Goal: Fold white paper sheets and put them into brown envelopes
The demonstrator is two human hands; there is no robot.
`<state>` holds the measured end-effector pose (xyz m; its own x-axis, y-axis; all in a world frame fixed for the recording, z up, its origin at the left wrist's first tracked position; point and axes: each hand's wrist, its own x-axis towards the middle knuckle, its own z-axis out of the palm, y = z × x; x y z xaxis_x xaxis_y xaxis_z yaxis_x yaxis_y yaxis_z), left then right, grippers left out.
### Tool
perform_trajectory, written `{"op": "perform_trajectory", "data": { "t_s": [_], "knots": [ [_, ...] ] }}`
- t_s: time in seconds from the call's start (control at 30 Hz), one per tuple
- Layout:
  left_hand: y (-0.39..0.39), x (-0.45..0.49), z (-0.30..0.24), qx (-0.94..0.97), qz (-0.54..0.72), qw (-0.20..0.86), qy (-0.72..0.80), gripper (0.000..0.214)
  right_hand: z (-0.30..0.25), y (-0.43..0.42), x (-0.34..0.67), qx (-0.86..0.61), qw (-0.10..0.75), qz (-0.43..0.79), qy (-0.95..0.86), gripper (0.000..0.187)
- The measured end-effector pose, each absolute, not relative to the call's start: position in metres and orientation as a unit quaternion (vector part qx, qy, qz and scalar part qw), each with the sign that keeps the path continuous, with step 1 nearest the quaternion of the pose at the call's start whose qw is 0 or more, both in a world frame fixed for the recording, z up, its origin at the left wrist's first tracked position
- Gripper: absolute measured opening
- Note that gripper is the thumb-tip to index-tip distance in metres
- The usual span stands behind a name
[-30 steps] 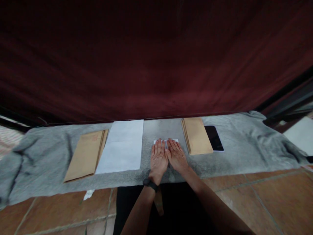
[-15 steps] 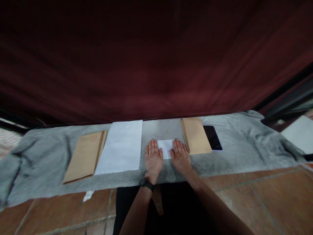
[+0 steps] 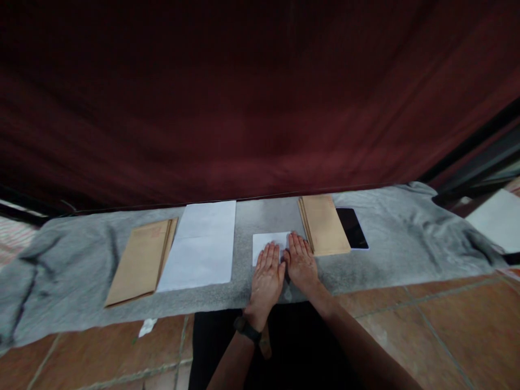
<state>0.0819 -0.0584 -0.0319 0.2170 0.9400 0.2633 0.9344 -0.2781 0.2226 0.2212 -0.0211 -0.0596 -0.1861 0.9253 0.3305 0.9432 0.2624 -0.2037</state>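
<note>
One small paper (image 3: pixel 258 246) beneath left hand (image 3: pixel 267 276) and right hand (image 3: pixel 301 265)

Head view, the only one. Small paper lies flat at the middle of a grey cloth (image 3: pixel 390 233), its far left corner uncovered. Left hand: spread flat, palm down, fingers straight and close together, resting over the near part of the paper. Right hand: likewise flat and unbent, along the paper's right edge, thumb close to the other hand. Neither has hold of anything; contact looks like pressing only. Underside of both palms hidden.

To the left, a large white sheet (image 3: pixel 199 246) with a faint crease across it; farther left, brown envelopes (image 3: pixel 138 265) bearing a faint reddish mark. To the right, just beside the right hand, a brown stack (image 3: pixel 328 225), then a dark phone (image 3: pixel 352 227) partly beneath it.

Step in hand, by my reading: flattening the paper, right hand steadying, left hand smoothing. Next move calls for even pressure toward the edges without dragging the cloth; picking up would need a fingertip under the bare left edge.
</note>
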Motion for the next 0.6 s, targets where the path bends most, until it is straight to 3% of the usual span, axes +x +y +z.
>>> {"op": "perform_trajectory", "data": {
  "t_s": [0.27, 0.43, 0.6],
  "knots": [
    [-0.073, 0.072, -0.035, 0.778, 0.164, -0.013, 0.606, 0.057, -0.048, -0.025, 0.221, -0.599, 0.212, 0.009, -0.772, 0.054],
    [-0.074, 0.07, -0.033, 0.79, 0.142, -0.014, 0.596, 0.06, -0.036, -0.053, 0.213, -0.498, 0.205, 0.06, -0.84, 0.051],
    [-0.077, 0.07, -0.033, 0.787, 0.142, -0.024, 0.601, 0.061, -0.035, -0.073, 0.214, -0.513, 0.203, 0.041, -0.833, 0.051]
  ]
}}
